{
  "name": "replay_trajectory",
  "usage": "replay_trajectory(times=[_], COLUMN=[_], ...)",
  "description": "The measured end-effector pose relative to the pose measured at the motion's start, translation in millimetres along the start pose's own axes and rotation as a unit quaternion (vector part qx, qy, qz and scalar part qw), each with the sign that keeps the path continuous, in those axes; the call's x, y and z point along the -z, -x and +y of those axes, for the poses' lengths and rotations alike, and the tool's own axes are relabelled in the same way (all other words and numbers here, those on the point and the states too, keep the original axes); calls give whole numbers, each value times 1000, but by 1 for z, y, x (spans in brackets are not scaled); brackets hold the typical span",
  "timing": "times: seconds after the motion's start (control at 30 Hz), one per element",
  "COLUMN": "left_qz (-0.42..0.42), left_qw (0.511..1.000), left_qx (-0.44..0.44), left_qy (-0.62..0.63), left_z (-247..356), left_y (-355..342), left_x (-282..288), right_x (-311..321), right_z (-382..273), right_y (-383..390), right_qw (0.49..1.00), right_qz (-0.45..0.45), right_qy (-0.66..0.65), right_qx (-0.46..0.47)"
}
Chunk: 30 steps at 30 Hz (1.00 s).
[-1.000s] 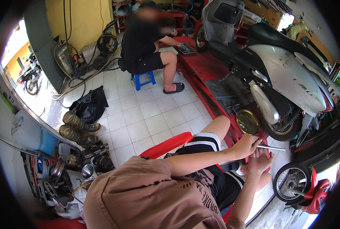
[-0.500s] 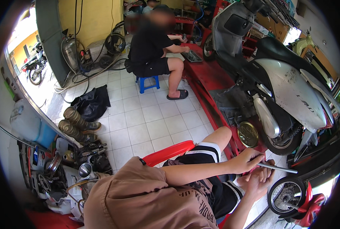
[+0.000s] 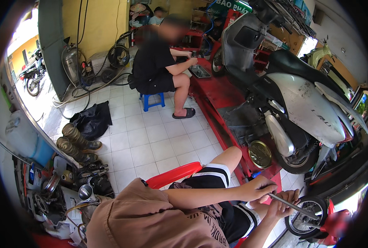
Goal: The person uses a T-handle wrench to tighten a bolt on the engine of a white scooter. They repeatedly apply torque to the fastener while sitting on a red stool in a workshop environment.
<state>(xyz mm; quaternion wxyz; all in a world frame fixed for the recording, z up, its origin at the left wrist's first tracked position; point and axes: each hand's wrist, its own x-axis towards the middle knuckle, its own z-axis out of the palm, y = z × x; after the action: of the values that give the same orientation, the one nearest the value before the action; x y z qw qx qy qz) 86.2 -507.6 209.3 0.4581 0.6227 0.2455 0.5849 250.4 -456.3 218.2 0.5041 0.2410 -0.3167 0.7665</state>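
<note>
A slim grey metal rod slants down to the right in front of my knees. Its upper end sits at the fingertips of my left hand, which is closed there. Farther along, my right hand has its fingers wrapped round the rod. Just beyond my left hand a small blue object shows; its kind is hard to make out. A round brass-coloured dish lies farther off, beside the scooter.
A silver scooter stands on a red platform at right. A person in black sits on a blue stool ahead. Boots, a black cloth and motor parts lie left. A spoked wheel is lower right.
The rod has turned to point more steeply down to the right, and my hands have shifted along it. The view has swung slightly right. The blue object has come into sight.
</note>
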Motion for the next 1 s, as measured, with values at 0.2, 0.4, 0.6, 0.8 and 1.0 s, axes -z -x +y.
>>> replay_trajectory(times=[0.2,0.4,0.6,0.8,1.0], left_qz=[-127,-53,-15,-259,-177], left_qw=[990,988,966,958,983], left_qx=[64,-62,74,111,53], left_qy=[9,-128,-249,-50,19], left_z=[-16,38,13,-12,31], left_y=[22,1,-11,8,1], left_x=[-27,-13,31,7,-1], right_x=[20,36,14,4,24], right_z=[-28,-26,-12,-3,-23], right_y=[3,3,2,-6,10], right_qw=[911,791,826,833,817], right_qz=[209,265,243,311,325], right_qy=[340,551,508,456,470], right_qx=[102,5,28,45,81])
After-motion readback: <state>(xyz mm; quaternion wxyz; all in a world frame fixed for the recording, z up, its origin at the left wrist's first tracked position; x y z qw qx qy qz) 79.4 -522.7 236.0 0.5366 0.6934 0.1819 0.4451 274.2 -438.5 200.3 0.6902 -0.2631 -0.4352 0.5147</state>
